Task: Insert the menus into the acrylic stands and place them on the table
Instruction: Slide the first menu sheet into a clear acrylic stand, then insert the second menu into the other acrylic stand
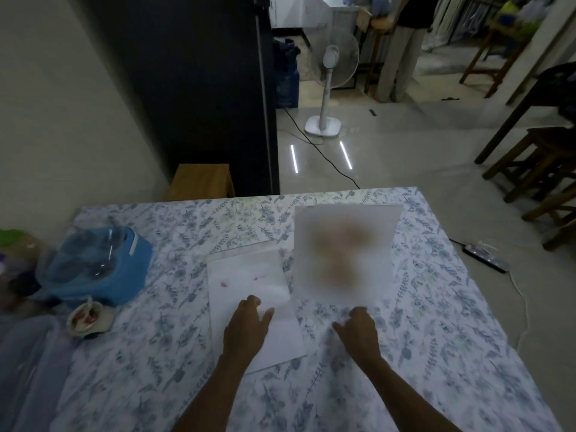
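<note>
A white menu sheet [249,275] lies flat on the floral tablecloth [436,307] in the middle of the table, with a clear stand edge just behind it. My left hand [246,325] rests on the sheet's near half, fingers spread. To the right, an upright menu [343,254] with blurred brownish print stands in its acrylic stand. My right hand [358,328] hovers at its lower front edge with fingers curled; whether it touches the stand is unclear.
A blue box with a clear lid [96,263] and a small cup [87,319] sit at the table's left. Behind the table are a wooden stool [202,182], a standing fan [330,76] and dark stools [536,169]. A person stands far back.
</note>
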The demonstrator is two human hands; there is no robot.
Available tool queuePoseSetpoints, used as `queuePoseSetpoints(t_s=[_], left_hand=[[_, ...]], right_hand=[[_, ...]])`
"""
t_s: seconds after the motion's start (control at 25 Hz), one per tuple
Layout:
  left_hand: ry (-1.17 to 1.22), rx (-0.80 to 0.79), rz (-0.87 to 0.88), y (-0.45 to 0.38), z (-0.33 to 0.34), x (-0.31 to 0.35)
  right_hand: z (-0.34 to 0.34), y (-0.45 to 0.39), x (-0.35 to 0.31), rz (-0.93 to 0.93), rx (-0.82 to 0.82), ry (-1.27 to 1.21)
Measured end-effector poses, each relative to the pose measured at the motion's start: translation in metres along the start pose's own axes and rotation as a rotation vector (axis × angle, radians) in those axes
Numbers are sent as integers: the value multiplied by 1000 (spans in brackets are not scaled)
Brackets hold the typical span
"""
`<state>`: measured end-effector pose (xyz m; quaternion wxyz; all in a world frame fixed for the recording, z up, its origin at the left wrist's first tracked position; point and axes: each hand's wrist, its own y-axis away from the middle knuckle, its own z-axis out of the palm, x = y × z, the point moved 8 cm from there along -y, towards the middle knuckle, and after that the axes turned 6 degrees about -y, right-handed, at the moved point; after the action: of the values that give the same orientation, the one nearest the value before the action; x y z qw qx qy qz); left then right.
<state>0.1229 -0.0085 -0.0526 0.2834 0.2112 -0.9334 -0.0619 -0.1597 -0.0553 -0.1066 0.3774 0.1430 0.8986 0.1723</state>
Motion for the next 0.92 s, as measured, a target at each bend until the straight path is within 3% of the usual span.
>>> queuePoseSetpoints(t_s=[0.32, 0.64, 0.92], left_hand=[[-74, -88, -167, 47, -20, -122], [171, -3, -182, 52, -46, -134], [371, 183, -129, 74, -101, -131]], right_hand=[[85, 74, -60, -71, 41, 22], [78, 89, -68, 32, 58, -98], [43, 107, -107, -120, 47, -145]])
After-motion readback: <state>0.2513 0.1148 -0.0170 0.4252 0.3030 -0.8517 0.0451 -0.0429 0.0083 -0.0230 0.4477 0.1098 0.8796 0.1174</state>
